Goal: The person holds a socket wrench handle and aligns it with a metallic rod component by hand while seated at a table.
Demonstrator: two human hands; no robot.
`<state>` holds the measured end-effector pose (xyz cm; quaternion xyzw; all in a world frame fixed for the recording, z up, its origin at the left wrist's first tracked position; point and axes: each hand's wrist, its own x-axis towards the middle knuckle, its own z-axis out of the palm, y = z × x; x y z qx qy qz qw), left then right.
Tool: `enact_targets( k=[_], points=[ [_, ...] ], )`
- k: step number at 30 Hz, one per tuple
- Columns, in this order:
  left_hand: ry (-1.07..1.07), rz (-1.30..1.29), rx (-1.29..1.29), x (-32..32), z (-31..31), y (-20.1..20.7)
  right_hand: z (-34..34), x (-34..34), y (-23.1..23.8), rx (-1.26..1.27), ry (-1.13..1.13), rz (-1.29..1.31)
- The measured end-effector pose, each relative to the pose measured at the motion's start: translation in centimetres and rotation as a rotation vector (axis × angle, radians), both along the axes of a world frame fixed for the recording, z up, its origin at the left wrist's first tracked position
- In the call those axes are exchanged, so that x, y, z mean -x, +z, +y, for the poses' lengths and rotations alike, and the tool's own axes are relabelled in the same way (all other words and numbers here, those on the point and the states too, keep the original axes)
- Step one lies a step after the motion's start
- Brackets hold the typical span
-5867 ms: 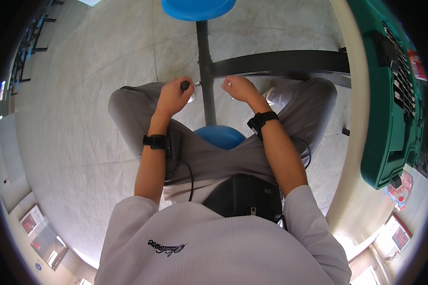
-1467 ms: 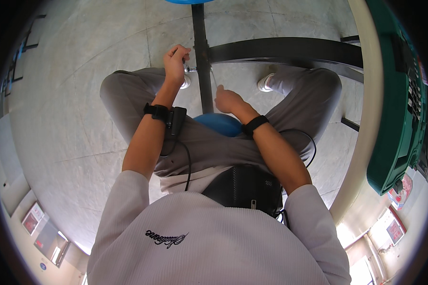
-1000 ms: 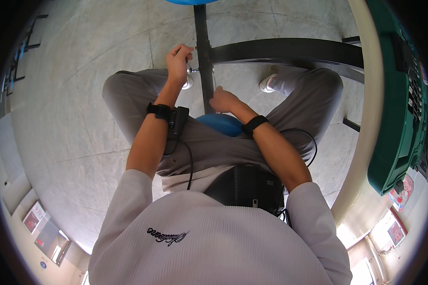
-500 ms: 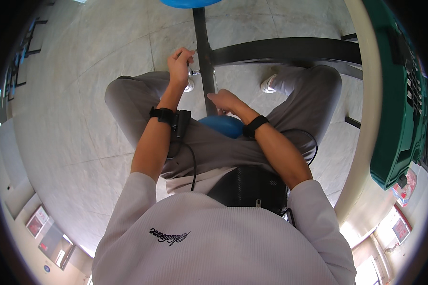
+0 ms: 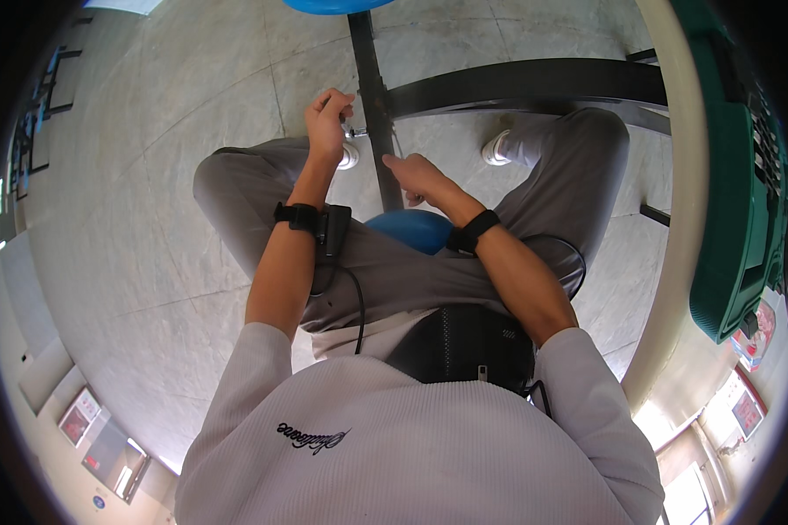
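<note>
View from the head camera, looking straight down on a seated person. A dark metal post [image 5: 375, 105] is running with its long axis from the 12 o'clock edge of the picture down toward the centre, its near end pointing at the person's lap and its far end at a blue stool seat [image 5: 337, 5] at the top rim. A dark crossbar [image 5: 534, 83] is branching off the post toward 3 o'clock, lying nearly level across the floor view.

The left hand [image 5: 328, 118] is sitting just at 9 o'clock of the post, fingers curled tightly around a small silvery tool [image 5: 355, 133] whose tip is pointing toward 3 o'clock, at the post; whether the tip is touching the metal cannot be told. The right hand [image 5: 416, 179] is lying at 5 o'clock of that joint, fingers loosely extended and pointing up toward the post, pressing against or just beside it; it is grasping nothing that can be seen.

A second blue stool seat [image 5: 411, 229] is showing between the grey-trousered knees. A green crate [image 5: 744, 201] is standing at 3 o'clock on a pale curved table edge [image 5: 674, 219].
</note>
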<state>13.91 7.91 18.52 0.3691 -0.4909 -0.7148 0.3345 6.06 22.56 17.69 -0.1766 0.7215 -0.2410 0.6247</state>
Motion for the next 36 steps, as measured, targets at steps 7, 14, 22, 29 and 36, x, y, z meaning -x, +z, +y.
enact_targets(
  k=[7, 14, 22, 29, 36],
  points=[
    [-0.006, -0.006, -0.001, 0.1, 0.2, 0.0, -0.2, 0.9, 0.6, -0.025, -0.192, -0.141],
    [-0.03, -0.004, 0.009, -0.4, -0.1, -0.3, -0.9, 1.6, 3.6, 0.003, -0.252, -0.19],
    [0.008, -0.036, 0.026, -0.1, -0.1, -0.2, -0.4, 0.8, 2.9, 0.109, -0.242, -0.124],
    [-0.024, -0.033, 0.026, -0.1, 0.0, -0.1, -0.7, 1.9, 3.2, -0.033, -0.622, -0.631],
    [-0.05, -0.05, 0.03, 0.0, 0.4, 0.3, -2.2, 3.9, 4.3, -0.136, -0.731, -0.816]
  ],
)
